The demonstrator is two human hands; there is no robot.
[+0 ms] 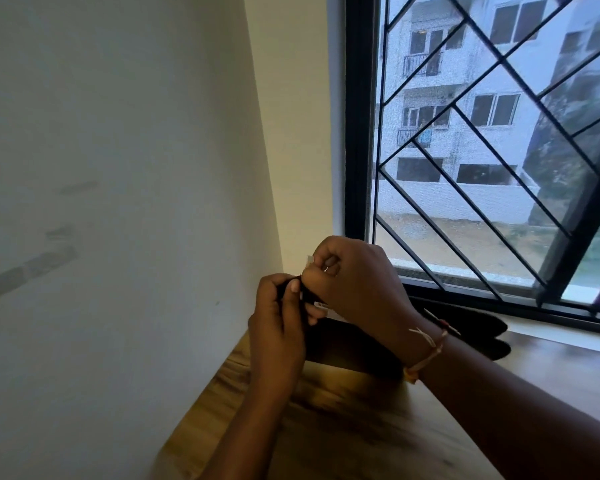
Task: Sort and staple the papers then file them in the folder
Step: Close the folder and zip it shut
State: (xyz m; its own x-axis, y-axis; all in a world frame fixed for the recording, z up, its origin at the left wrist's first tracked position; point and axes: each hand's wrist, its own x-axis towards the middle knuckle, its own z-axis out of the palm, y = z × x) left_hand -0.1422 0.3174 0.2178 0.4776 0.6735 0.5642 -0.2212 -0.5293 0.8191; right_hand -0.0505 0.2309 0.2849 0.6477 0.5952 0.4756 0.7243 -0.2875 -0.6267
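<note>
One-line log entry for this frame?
left hand: grips small black object, maybe stapler | right hand: pinches pale strip | both above wooden table

Pale wall [118,133] with grey smudges. Black window frame [355,133], black diagonal grille [501,62], white building [471,140] outside. Light wood-grain table [343,427]. Cream and yellow wristband [430,344]. Black stapler [305,296], pale staples [309,260].

Glossy grained wood tabletop [361,427], matt painted wall [118,133], black metal window grille [581,220], thin thread bracelet [430,348].
</note>
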